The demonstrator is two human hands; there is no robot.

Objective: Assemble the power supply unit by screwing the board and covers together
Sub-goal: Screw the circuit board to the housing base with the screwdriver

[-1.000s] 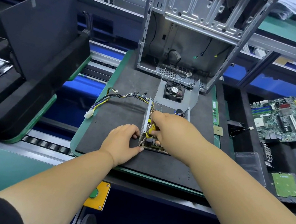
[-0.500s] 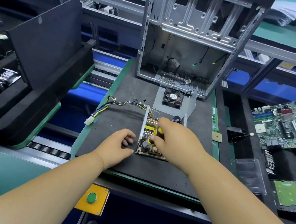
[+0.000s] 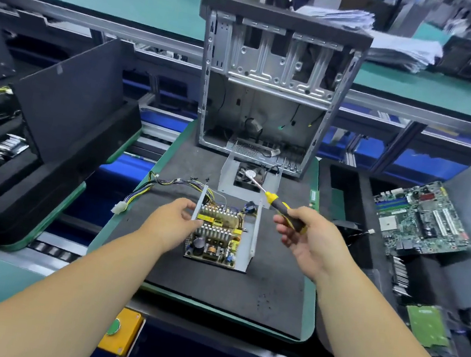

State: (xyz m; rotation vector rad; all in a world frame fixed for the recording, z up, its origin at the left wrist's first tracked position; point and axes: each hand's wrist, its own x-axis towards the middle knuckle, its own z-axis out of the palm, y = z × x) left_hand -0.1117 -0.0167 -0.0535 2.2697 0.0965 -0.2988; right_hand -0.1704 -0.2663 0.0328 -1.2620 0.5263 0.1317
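Empty PC case (image 3: 272,93) is standing at 12 o'clock on the black foam mat (image 3: 213,289). Fan cover (image 3: 250,177) is lying flat just in front of it. PSU tray (image 3: 245,239) is sitting mid-mat with the board (image 3: 216,237) in it, long axis running 12 to 6; wire harness (image 3: 152,188) is trailing off toward 10 o'clock.

Left hand (image 3: 170,223) is gripping the tray's left wall at 9 o'clock, steadying it. Right hand (image 3: 307,238) is wrapped around the screwdriver (image 3: 282,210), lifted clear at 3 o'clock, tip pointing toward 11, over the fan cover. Loose screws (image 3: 198,178) are lying beyond the tray at 12.

My read: the next screw is what's needed; the right hand is the free one, and the reach is forward past the tray.
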